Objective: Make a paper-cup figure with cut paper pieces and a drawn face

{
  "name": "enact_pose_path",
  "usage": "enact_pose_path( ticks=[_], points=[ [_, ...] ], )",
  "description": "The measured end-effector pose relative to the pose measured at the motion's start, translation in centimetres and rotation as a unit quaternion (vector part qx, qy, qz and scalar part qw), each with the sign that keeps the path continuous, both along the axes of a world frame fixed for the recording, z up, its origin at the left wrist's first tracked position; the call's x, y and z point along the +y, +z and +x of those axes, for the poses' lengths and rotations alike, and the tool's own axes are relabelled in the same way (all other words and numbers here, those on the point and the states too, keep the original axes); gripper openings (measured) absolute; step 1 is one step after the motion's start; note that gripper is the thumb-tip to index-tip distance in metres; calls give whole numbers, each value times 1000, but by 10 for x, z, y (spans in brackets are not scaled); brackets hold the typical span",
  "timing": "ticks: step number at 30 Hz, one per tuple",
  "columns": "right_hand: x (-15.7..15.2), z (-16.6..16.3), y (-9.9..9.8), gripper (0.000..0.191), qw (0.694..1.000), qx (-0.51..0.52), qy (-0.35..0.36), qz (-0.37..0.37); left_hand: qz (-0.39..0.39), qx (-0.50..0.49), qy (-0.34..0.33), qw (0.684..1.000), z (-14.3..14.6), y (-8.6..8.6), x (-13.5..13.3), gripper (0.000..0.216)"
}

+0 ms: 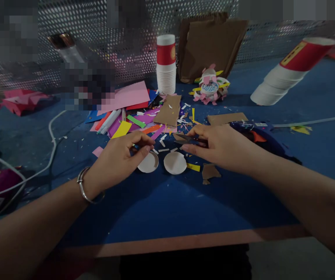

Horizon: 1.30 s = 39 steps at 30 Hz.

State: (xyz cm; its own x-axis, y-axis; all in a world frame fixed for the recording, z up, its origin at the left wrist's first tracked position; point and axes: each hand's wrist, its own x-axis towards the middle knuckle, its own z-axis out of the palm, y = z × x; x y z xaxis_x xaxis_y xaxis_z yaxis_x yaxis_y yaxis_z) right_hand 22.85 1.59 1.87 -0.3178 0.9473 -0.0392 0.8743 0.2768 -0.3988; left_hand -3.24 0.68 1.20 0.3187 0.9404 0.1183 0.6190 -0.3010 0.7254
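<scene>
Right hand (220, 146): closed on dark, pointed metal scissors (197, 142) | Left hand (126, 151): over left white, round paper disc (148, 163), cannot tell whether gripping | Matching right-hand paper disc (175, 163): just right, nearer than scissors | Care: point scissors away from left hand

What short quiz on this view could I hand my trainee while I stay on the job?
1. How many round white paper pieces lie on the blue table near the hands?
2. What does the right hand hold? a) a paper cup; b) scissors; c) a marker
3. True or false: the silver bracelet is on the left wrist.

Key: 1. Two; 2. b; 3. True
</scene>
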Motion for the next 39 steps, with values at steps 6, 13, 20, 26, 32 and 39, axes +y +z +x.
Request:
enact_pose_path(
  ticks=[6,13,20,26,32,39],
  points=[
    [-8,-4,3,47,994,-103,-5,26,41,42,-56,997,4,-1,-13,33],
    [-17,-8,3,43,987,-159,34,17,81,159,-130,975,12,-7,-20,67],
    [-21,-11,3,39,988,-147,50,25,135,196,-144,961,27,-12,-17,48],
    [-20,-10,5,41,993,-111,36,12,142,180,-138,964,25,-9,-14,40],
    [-14,-6,5,40,989,-148,16,15,127,187,-109,968,15,-10,-10,36],
    [-8,-4,0,44,987,-158,1,13,101,189,-109,971,25,-14,-11,76]
  ],
)
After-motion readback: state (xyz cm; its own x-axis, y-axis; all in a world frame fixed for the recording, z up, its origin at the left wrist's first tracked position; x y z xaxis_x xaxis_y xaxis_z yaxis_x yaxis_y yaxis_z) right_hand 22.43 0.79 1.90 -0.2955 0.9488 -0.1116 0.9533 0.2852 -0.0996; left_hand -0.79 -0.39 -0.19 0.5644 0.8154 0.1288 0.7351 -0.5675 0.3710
